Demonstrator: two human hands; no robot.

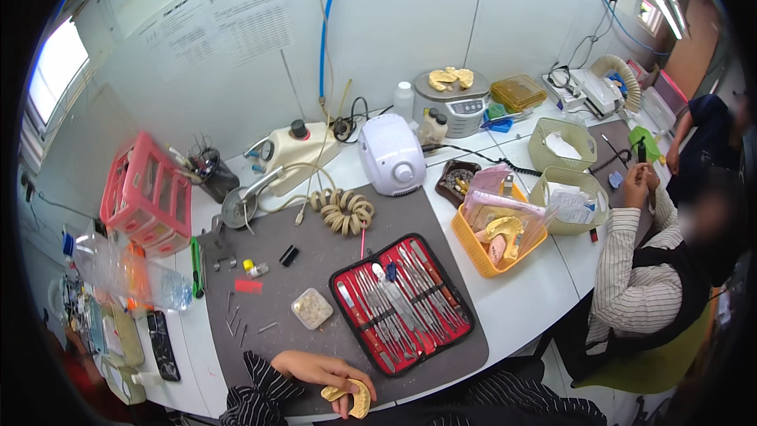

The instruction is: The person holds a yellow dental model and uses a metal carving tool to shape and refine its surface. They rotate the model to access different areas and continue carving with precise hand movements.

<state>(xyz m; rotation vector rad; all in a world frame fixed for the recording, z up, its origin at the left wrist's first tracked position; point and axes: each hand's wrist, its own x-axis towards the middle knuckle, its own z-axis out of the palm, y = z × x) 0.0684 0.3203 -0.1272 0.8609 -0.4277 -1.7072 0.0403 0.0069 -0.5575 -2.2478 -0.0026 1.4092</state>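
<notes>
My left hand (319, 368) is near the front edge of the grey mat, its fingers closed round a yellow plaster dental cast (359, 401) shaped like a horseshoe. My right hand is out of view; only a striped sleeve (516, 401) shows at the lower right. Just beyond the cast lies a black zip case (410, 349), spread open, its red lining holding rows of metal carving tools (384, 300). Beside the case stands a small clear tub (312, 309) with pale bits in it. Several thin metal bits (233, 320) are scattered to its left.
An orange basket (479, 256) holding packets and casts stands right of the mat. Behind are a white rounded machine (392, 154), a coiled hose (341, 211) and a scale (451, 114). A plastic bottle (134, 276) lies left, near a phone (162, 345). Another person (643, 268) sits at the right.
</notes>
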